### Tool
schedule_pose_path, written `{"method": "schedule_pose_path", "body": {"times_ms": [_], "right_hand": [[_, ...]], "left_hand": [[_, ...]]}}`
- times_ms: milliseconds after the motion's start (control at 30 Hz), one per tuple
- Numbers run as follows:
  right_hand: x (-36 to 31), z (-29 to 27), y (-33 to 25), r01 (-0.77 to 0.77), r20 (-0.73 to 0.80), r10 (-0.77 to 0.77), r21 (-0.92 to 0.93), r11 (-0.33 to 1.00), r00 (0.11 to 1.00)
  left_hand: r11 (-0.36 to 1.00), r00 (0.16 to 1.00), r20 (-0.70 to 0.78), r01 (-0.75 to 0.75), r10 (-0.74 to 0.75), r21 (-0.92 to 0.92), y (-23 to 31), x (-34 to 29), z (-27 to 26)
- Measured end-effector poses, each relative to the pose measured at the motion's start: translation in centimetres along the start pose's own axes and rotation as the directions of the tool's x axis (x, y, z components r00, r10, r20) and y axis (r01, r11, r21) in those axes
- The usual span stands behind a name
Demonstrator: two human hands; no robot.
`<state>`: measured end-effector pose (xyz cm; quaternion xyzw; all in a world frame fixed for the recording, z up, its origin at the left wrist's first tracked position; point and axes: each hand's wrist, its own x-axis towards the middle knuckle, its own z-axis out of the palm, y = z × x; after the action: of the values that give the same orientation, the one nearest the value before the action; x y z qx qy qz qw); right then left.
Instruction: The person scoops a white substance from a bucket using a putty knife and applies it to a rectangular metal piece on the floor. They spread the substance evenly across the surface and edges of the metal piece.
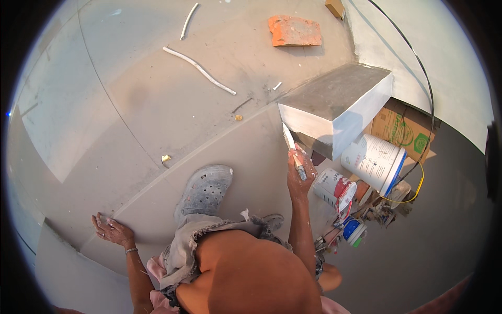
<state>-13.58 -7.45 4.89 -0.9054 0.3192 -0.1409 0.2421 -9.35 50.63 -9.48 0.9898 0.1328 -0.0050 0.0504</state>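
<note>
My right hand (301, 166) is closed round a paintbrush (288, 137) whose white-coated end points up and away from me. The brush tip is at the near left corner of a raised block (306, 119). This block has a grey top and white-painted sides, with a darker strip low on its near side. White specks mark my right fingers. To the far left, my left hand (112, 231) lies with fingers spread on the grey surface beside a step edge, holding nothing. My grey clog (205, 189) is planted between the two hands.
Right of my right arm are a small paint bucket (334, 189), a large white bucket (372, 163), a cardboard box (402, 131) and a blue-lidded container (353, 230). A black cable (426, 78) hangs at right. Beyond lie a brick (295, 31) and white tubing (201, 70).
</note>
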Motion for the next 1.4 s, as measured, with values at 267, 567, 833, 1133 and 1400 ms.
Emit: {"method": "schedule_pose_path", "body": {"times_ms": [267, 567, 833, 1133, 1400], "right_hand": [[0.5, 0.4, 1.1, 0.11, 0.054, -0.103, -0.147, 0.983, 0.993], [-2.5, -6.2, -4.6, 0.158, -0.173, -0.243, -0.399, 0.903, 0.954], [-5.6, -7.6, -5.4, 0.115, -0.085, -0.154, -0.35, 0.93, 0.984], [-3.7, -1.4, 1.2, 0.063, -0.004, -0.065, -0.157, 0.986, 0.998], [-2.3, -0.7, 1.9, 0.075, -0.017, -0.078, -0.133, 0.988, 0.997]], "left_hand": [[1.0, 1.0, 0.011, 0.004, -0.004, 0.008, 0.4, 0.3, -0.2], [0.999, 1.0, -0.003, -0.013, 0.013, 0.035, 0.1, 0.0, -0.4], [1.0, 1.0, 0.0, -0.019, 0.019, 0.003, -0.3, -0.2, -0.6], [1.0, 1.0, -0.006, -0.023, 0.022, -0.01, 0.0, 0.3, -0.1], [0.999, 1.0, 0.006, -0.023, 0.023, 0.022, 0.2, 0.2, -0.2]]}}
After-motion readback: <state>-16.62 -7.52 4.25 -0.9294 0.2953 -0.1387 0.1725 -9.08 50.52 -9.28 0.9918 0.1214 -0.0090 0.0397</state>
